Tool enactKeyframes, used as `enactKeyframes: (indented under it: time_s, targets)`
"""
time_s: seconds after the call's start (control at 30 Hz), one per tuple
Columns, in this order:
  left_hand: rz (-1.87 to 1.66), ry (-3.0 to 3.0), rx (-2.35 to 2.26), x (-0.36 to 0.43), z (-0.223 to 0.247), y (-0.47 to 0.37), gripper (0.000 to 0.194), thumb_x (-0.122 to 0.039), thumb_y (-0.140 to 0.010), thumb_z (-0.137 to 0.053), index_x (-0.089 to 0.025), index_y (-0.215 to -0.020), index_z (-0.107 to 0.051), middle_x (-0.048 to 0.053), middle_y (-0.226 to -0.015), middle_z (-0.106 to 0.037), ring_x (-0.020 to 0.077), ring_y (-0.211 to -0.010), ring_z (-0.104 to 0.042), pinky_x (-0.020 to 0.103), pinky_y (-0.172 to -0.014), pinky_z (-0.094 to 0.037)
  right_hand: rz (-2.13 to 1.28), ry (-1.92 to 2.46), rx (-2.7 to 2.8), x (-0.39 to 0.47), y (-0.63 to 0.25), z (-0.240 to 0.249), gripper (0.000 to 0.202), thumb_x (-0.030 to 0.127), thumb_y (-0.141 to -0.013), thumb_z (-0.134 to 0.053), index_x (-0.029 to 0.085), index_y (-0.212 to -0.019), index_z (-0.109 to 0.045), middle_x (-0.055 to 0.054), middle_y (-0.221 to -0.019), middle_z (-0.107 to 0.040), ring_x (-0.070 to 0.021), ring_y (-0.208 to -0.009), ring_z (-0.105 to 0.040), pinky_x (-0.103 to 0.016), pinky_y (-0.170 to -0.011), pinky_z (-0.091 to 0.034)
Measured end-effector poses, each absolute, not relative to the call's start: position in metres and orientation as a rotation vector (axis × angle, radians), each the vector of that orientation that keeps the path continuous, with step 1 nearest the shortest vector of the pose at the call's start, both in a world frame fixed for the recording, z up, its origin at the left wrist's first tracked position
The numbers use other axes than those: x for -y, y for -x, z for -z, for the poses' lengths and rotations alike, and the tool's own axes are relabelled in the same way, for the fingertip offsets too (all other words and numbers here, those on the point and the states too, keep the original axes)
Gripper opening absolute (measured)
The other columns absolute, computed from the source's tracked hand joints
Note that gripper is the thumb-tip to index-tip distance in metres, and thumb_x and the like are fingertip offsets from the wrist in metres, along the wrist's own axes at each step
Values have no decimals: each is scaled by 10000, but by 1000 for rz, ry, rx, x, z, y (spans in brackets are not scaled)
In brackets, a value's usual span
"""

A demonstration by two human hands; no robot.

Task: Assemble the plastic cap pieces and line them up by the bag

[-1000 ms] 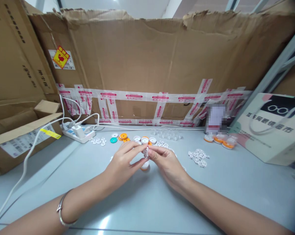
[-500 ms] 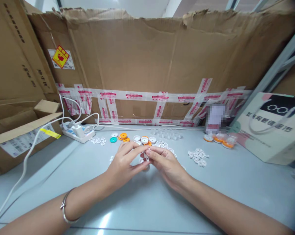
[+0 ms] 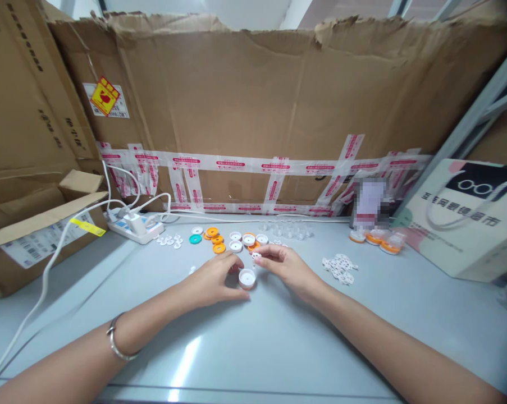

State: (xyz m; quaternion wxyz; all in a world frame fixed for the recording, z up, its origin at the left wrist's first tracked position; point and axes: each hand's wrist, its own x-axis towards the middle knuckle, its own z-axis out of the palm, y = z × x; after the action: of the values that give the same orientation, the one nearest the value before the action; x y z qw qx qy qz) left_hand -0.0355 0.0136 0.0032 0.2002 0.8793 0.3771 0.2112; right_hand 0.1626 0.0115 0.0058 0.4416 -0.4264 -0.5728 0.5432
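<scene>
My right hand (image 3: pixel 285 266) pinches a small white plastic part with dark holes (image 3: pixel 256 256) between thumb and fingertips. Just below it, a round white cup-like piece with an orange lower edge (image 3: pixel 247 278) stands on the table. My left hand (image 3: pixel 218 279) is to the left of this round piece, thumb and fingers apart around its near side; whether a fingertip touches it I cannot tell. Behind the hands lie white round caps (image 3: pixel 235 246), orange discs (image 3: pixel 219 247) and a green disc (image 3: pixel 195 239). My right hand partly hides more small white parts.
Small white pieces (image 3: pixel 169 240) lie left, near a power strip (image 3: pixel 144 233) with cables. Clear plastic pieces (image 3: pixel 284 229) sit at the back. A pile of white lattice parts (image 3: pixel 339 268) and orange-based clear containers (image 3: pixel 391 244) are right, beside a paper bag (image 3: pixel 459 224). Cardboard (image 3: pixel 236 101) walls the back.
My hands have separated. The left has let go of the small white part and moved down and left with fingers apart; the right keeps it. The round white piece is now uncovered.
</scene>
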Motion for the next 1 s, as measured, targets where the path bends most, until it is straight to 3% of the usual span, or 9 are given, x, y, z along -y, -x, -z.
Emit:
enactKeyframes:
  time_s: [0.57,1.0]
  targets:
    - [-592,-2365,-1083,-16,2,30,269,-412,-721,-618,-166,-817,-564,26,-814,-582,174,-759,-536,263,-662,-382,-1124,1124,1810,-8,-153,-1,202,163,-706,-607,199,-872,-716,-31,-890,-714,-191,-867,-638,-330,-830,-461]
    - [-591,-2404,-1089,-17,5,29,273,-419,-732,-608,-160,-816,-581,27,-794,-588,168,-742,-539,254,-652,-384,-1051,1117,1868,-9,-153,4,189,161,-713,-602,205,-858,-715,-34,-917,-712,-195,-881,-637,-348,-844,-460]
